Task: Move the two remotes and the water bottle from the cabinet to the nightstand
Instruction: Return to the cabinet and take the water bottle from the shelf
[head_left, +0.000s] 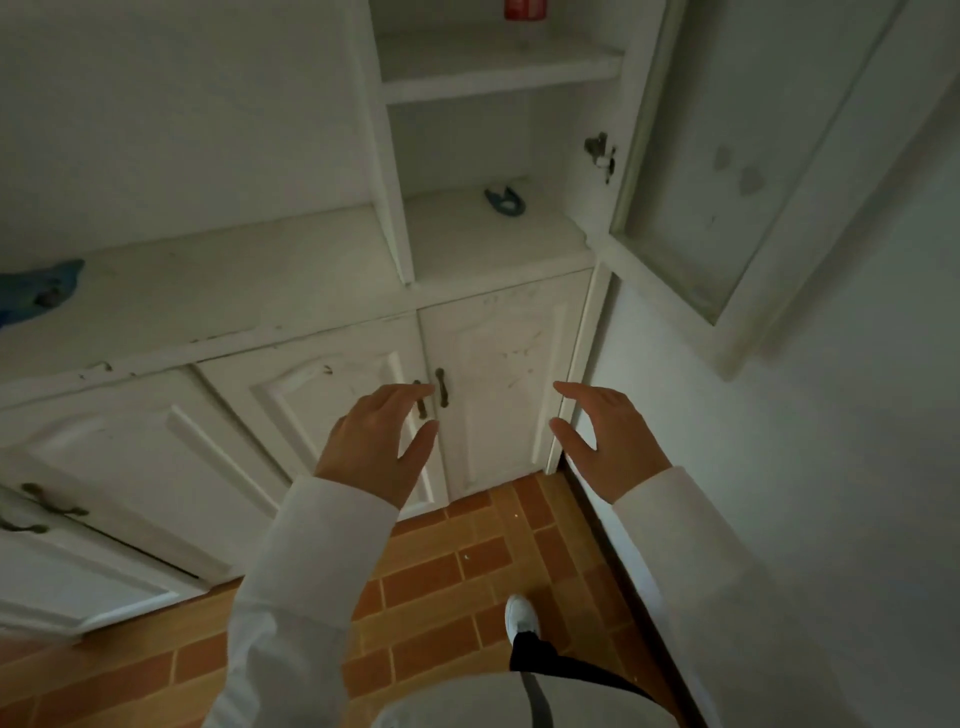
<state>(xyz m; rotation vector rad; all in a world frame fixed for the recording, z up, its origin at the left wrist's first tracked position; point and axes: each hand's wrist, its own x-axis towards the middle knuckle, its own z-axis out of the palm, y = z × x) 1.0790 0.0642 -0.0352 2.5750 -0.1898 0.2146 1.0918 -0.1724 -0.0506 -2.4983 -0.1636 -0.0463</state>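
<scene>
A white cabinet with open shelves stands ahead. On its upper shelf, at the top edge of the view, stands the water bottle with a red label; only its lower part shows. No remotes are visible. My left hand and my right hand are both raised in front of the lower cabinet doors, fingers spread and curved, holding nothing. The left fingers hover just before the dark door handles. The nightstand is out of view.
A small blue object lies on the lower open shelf. A blue cloth-like thing rests on the counter at far left. The upper cabinet door hangs open on the right, next to a white wall. Orange brick-pattern floor lies below.
</scene>
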